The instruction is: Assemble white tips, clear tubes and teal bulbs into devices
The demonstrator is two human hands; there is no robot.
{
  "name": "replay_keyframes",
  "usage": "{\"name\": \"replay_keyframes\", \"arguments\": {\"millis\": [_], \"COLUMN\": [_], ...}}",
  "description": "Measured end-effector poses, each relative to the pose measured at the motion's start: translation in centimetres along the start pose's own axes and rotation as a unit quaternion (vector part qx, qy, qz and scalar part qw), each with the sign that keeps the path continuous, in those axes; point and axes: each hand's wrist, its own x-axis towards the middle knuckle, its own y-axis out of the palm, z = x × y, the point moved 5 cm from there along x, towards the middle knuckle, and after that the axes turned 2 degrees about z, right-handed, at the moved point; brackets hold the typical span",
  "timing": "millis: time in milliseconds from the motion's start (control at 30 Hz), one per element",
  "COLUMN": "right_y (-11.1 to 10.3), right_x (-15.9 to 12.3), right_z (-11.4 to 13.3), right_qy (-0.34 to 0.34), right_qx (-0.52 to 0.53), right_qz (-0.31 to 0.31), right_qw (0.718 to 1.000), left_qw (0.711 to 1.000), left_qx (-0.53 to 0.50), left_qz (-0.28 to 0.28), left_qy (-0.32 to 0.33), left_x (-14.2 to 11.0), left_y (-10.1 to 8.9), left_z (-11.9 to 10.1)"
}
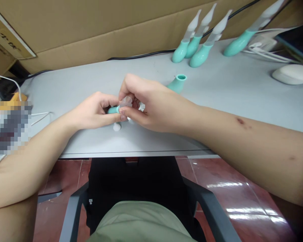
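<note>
My left hand [97, 109] is closed, its thumb and fingertips gripping a smooth teal piece [113, 110] whose rest is hidden. Against its right end, my right hand [145, 101] pinches a clear plastic tube piece [126, 101]. The two parts touch; whether they are joined, I cannot tell. A small white part [116, 126] lies on the table just below my left fingers. Behind my right wrist, a teal squeeze bulb [177, 83] shows its open round mouth, partly covered by the hand.
Several teal bulb nasal aspirators with white tips, such as this one [202, 55], stand at the back right of the grey table [73, 80]. A white mouse [293, 74] and cables lie at far right. Cardboard [91, 27] walls the back; a black cable [141, 55] runs along it.
</note>
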Motion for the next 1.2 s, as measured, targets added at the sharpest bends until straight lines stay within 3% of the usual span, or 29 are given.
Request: {"name": "replay_keyframes", "arguments": {"millis": [333,1100,1200], "right_y": [0.20,0.33,0.39], "right_x": [0.19,0.19,0.18], "right_z": [0.00,0.11,0.30], "right_qy": [0.010,-0.016,-0.045], "right_qx": [0.050,0.006,0.008], "right_qz": [0.011,0.001,-0.005], "right_qw": [0.999,1.000,0.999], "left_qw": [1.000,1.000,1.000], "left_qx": [0.008,0.013,-0.005], "left_qz": [0.006,-0.019,-0.025], "left_qy": [0.002,0.004,0.007], "left_x": [-0.13,-0.05,0.00], "left_y": [0.01,-0.05,-0.02], "left_z": [-0.02,0.55,0.38]}}
